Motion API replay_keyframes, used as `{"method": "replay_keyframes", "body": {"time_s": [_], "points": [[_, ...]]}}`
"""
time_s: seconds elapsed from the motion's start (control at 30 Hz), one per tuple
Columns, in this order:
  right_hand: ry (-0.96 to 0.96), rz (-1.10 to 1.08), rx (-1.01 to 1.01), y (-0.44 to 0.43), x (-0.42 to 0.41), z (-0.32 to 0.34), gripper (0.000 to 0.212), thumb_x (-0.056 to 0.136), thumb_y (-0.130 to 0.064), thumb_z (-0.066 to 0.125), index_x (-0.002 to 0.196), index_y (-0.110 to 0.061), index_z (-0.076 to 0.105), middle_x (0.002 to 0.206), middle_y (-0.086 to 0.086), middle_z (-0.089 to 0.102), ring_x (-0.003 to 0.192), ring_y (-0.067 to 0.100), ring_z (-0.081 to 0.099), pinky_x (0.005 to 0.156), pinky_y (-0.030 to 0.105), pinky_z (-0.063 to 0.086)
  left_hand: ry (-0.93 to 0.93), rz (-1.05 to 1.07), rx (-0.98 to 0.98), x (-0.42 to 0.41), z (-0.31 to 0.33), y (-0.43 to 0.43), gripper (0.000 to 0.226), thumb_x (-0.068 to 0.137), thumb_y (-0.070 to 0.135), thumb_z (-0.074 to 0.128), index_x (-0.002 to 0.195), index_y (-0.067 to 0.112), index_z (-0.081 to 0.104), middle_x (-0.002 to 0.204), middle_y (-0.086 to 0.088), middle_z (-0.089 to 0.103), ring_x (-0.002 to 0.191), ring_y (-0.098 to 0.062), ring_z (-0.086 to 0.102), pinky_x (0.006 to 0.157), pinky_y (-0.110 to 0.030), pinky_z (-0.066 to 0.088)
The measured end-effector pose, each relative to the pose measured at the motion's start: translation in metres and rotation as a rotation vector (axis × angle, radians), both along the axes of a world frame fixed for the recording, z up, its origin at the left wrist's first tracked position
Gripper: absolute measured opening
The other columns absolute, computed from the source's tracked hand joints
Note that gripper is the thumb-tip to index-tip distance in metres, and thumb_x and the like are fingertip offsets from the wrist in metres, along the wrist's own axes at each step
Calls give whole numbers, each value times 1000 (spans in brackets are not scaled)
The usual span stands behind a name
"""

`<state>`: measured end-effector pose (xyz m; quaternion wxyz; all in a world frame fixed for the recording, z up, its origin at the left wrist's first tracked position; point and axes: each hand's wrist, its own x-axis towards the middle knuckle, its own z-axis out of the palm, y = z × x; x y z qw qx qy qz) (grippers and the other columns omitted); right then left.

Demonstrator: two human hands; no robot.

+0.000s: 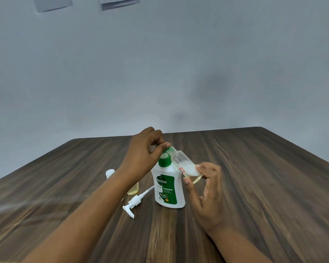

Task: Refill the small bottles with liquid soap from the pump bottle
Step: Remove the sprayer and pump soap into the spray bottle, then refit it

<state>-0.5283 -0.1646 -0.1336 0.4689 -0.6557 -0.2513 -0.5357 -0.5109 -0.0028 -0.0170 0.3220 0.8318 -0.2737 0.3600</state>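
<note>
A white Dettol soap bottle stands upright on the wooden table. It has a green cap. My left hand reaches over it from the left, with fingers and thumb curled round the tip of that green cap. My right hand pinches the base of a small clear bottle. This bottle is tilted, its open neck up against the green cap, and pale foamy liquid lies in its lower end. A second small bottle with yellowish liquid stands behind my left forearm, partly hidden.
A white pump head with its long tube lies on the table left of the soap bottle. Farther left a small white cap-like piece stands by my forearm. A plain grey wall rises behind the table's far edge.
</note>
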Motion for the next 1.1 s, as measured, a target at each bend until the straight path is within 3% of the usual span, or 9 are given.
{"method": "replay_keyframes", "body": {"time_s": [0.13,0.37,0.6,0.8,0.97,1.1], "points": [[6,8,-11,0,0,0,30,96,-40,47,109,-14,45,109,0,42,98,7,48,81,7,40,-11,3,79,2,8,1,21,82,20,68,66,9,59,68,5,54,69,-14,55,65,-36,48],[-4,5,-1,1,2,-2,28,94,-36,50,108,-12,45,108,3,43,96,8,48,81,7,39,-5,19,-18,3,-7,-1,24,79,26,61,66,6,59,67,1,54,65,-13,51,60,-26,43],[0,13,6,1,1,-1,30,96,-40,47,108,-13,45,108,2,43,96,10,49,81,8,40,-9,18,50,2,-1,-1,21,84,20,65,66,10,58,69,4,52,67,-12,49,58,-13,34],[7,5,-4,1,2,-2,29,96,-40,47,108,-14,45,108,1,43,97,8,48,80,8,40,5,4,20,4,-4,0,23,84,22,64,64,13,55,69,4,52,67,-12,50,60,-21,40],[-4,-1,-8,0,1,-2,28,95,-37,48,109,-13,45,107,2,43,96,8,48,80,8,39,13,-13,-30,1,-7,0,24,79,26,59,66,6,57,69,-3,54,67,-20,53,65,-44,48],[1,7,-2,0,1,-2,29,95,-37,49,109,-12,45,108,2,43,98,6,48,81,7,39,8,-12,7,-1,-2,-1,24,79,27,59,67,7,57,69,0,53,67,-16,52,64,-40,47]]}}
